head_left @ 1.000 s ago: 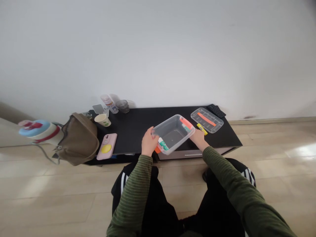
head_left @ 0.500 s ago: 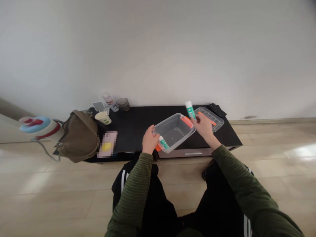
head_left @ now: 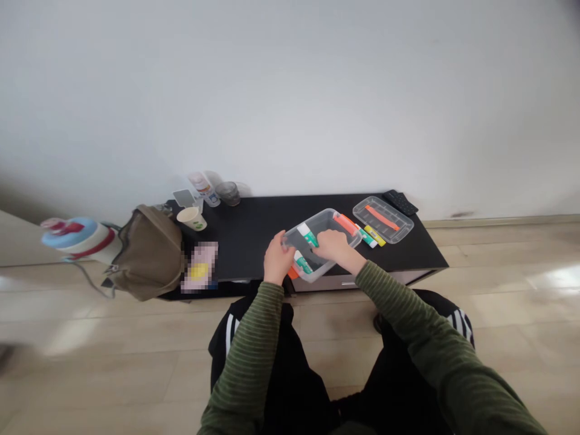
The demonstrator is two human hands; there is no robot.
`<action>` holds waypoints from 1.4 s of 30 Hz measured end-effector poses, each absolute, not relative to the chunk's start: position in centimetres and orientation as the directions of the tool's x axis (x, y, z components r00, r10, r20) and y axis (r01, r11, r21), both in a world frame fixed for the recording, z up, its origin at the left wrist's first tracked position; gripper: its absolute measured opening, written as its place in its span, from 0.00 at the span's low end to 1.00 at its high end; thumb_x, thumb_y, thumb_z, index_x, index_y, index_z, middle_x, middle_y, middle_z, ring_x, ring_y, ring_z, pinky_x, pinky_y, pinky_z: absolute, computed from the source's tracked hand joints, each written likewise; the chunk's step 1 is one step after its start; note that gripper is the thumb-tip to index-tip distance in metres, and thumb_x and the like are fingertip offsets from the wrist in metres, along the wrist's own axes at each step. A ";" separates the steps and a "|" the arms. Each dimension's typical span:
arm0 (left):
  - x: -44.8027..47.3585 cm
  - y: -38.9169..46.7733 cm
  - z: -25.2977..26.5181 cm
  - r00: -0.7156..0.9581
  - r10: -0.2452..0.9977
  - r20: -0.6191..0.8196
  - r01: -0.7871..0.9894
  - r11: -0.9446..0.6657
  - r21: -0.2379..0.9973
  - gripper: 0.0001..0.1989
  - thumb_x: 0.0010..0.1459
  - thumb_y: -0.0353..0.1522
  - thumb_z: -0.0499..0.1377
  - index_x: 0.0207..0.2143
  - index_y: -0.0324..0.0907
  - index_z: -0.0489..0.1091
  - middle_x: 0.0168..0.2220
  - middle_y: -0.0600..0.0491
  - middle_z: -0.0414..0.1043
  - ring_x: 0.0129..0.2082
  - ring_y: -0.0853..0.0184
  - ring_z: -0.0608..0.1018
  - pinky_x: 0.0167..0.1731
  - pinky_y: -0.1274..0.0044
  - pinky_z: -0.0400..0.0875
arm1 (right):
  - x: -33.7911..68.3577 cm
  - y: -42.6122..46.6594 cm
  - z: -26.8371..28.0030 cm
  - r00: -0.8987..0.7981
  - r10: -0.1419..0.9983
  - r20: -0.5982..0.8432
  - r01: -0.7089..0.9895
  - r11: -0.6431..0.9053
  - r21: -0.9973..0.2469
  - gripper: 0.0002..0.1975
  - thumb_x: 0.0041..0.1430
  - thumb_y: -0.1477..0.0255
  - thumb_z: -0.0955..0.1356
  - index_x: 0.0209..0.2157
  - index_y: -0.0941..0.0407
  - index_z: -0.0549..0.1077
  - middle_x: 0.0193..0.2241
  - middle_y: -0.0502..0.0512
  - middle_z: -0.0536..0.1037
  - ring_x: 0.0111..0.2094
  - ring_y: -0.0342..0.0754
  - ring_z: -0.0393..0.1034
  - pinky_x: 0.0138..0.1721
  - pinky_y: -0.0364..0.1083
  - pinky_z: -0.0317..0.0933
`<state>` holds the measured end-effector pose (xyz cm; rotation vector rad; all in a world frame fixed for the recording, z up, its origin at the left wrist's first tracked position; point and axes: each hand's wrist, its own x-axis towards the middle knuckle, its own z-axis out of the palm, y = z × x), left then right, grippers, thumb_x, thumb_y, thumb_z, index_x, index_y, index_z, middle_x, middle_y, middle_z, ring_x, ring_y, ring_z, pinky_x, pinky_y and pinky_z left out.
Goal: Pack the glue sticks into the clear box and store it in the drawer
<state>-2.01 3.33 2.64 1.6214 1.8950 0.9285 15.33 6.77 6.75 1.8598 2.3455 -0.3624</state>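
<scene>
My left hand (head_left: pixel 277 260) grips the left end of a clear plastic box (head_left: pixel 319 269) with orange latches, its fingers closed over the rim. A green-and-white glue stick (head_left: pixel 307 233) is pinched in my right hand (head_left: pixel 334 246), which reaches into the box. Another green-and-white glue stick (head_left: pixel 302 262) lies inside at the box's left end, close to my left thumb. Just right of the box, one more green-and-white glue stick (head_left: pixel 367 237) rests on the cabinet top beside a yellow stick (head_left: pixel 374 235).
The box's clear lid (head_left: pixel 385 228) with an orange strip lies at the right, near a black keypad-like object (head_left: pixel 400 202). Leftward on the black cabinet (head_left: pixel 254 223) stand a paper cup (head_left: pixel 191 219), a dark glass (head_left: pixel 228 193), a spray bottle (head_left: pixel 205 189) and a brown bag (head_left: pixel 147 257).
My right hand has moved left and down, bringing its glue stick from above the box's right latch into the box. My left hand keeps its hold on the rim.
</scene>
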 end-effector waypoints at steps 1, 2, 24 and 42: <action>-2.0 3.3 2.6 -0.184 0.980 0.075 0.661 0.067 0.748 0.30 0.55 0.27 0.57 0.62 0.40 0.65 0.56 0.44 0.74 0.55 0.58 0.77 0.60 0.67 0.67 | 15.2 6.7 6.5 -0.234 0.930 -0.284 0.972 0.214 -0.100 0.20 0.58 0.61 0.69 0.46 0.58 0.81 0.47 0.70 0.80 0.47 0.62 0.77 0.43 0.52 0.69; -2.0 3.4 2.5 -0.182 0.980 0.078 0.663 0.063 0.746 0.30 0.55 0.27 0.57 0.62 0.40 0.64 0.56 0.44 0.74 0.55 0.58 0.77 0.60 0.66 0.67 | 15.1 6.7 6.2 -0.235 0.916 -0.326 0.972 0.216 -0.094 0.19 0.57 0.62 0.70 0.46 0.58 0.81 0.47 0.70 0.81 0.48 0.62 0.77 0.44 0.52 0.69; -2.0 3.5 2.5 -0.174 0.983 0.067 0.672 0.069 0.737 0.31 0.55 0.27 0.57 0.62 0.39 0.64 0.56 0.44 0.74 0.53 0.58 0.77 0.59 0.67 0.67 | 15.8 5.9 5.3 -0.322 0.933 -0.160 0.924 0.273 -0.269 0.14 0.65 0.68 0.63 0.42 0.50 0.81 0.42 0.57 0.83 0.45 0.54 0.77 0.42 0.47 0.66; -2.1 4.0 2.2 -0.193 0.979 0.059 0.623 0.075 0.779 0.31 0.54 0.27 0.58 0.62 0.40 0.65 0.55 0.45 0.75 0.52 0.59 0.78 0.58 0.68 0.68 | 30.3 5.9 -5.0 0.164 0.935 0.313 0.915 -0.026 -0.404 0.14 0.64 0.70 0.63 0.45 0.57 0.77 0.44 0.64 0.78 0.48 0.56 0.66 0.56 0.55 0.57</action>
